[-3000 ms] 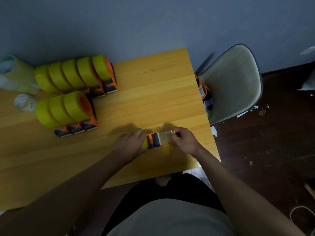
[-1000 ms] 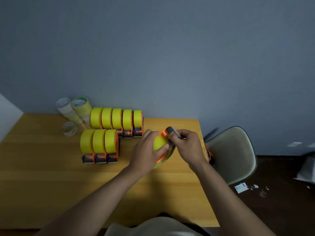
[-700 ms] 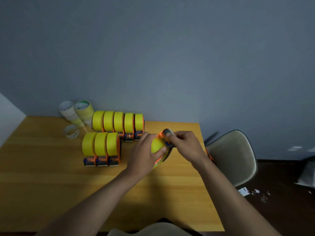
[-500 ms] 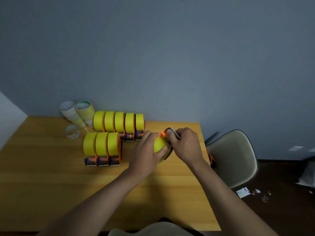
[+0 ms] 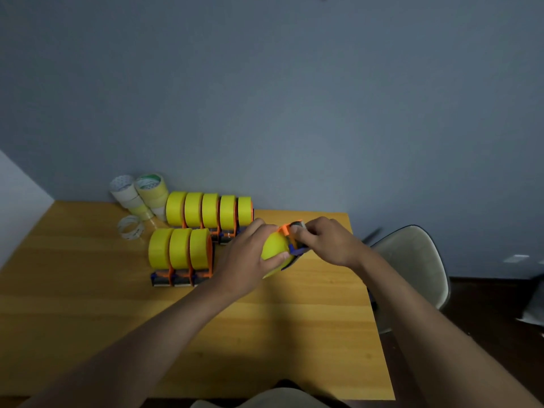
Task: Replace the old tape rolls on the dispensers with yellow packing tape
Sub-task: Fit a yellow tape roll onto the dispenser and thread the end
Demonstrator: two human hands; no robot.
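Over at the far left of the wooden table (image 5: 73,319), against the grey-blue wall (image 5: 265,98), stand 2 leaning stacks of pale used tape rolls (image 5: 138,195); just in front of them a clear, nearly spent roll (image 5: 131,228) lies flat on the wood. Next comes a back row of 5 dispensers (image 5: 209,210) loaded with yellow tape, standing side by side and touching; in front of it a nearer row of 3 loaded dispensers (image 5: 179,254) stands the same way, orange frames and dark bases facing the person. Right of these, above the table top, the left hand (image 5: 250,260) grips a yellow roll (image 5: 275,248), thumb curled over its near face and fingers wrapped round the far side; the roll sits in an orange dispenser (image 5: 290,231) with a blue part beneath, held tilted, its grey front end (image 5: 297,224) pointing up and away. The right hand (image 5: 329,245) meets it from the other side; its fingers are curled and pinch at that front end, though whether they hold tape or the frame itself I cannot tell. Both bare forearms reach in from the near edge. Past the table's right edge stands a pale shell chair (image 5: 418,269) on a dark floor (image 5: 494,334).
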